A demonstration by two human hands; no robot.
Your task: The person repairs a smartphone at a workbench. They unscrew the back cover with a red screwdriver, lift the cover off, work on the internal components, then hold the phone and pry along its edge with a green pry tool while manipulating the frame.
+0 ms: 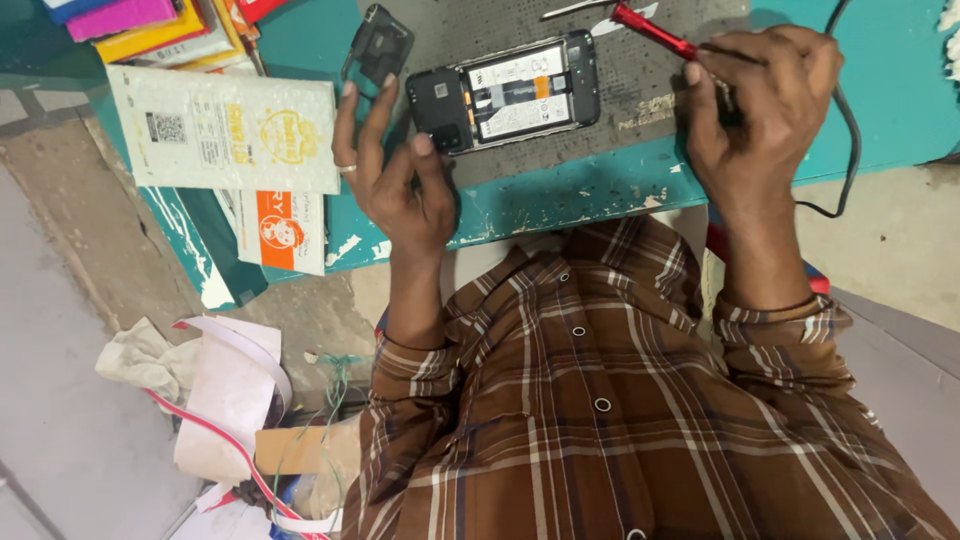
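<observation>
A person in a brown plaid shirt [600, 400] leans over a teal surface [560, 195], both forearms reaching forward from rolled-back cuffs. The left hand [400, 180] is raised with its palm turned up toward the camera, fingers spread loosely and gripping nothing; its thumb tip sits just beside the near corner of an opened phone [505, 92]. The right hand [765, 105] is curled, its fingers closed around a red-handled screwdriver [655, 32] that angles up and away. The phone lies back-off on a grey mat [640, 80], its battery showing. Just beyond the left fingertips rests a black plastic frame [378, 45]. White packets [225, 135] lie on the left.
</observation>
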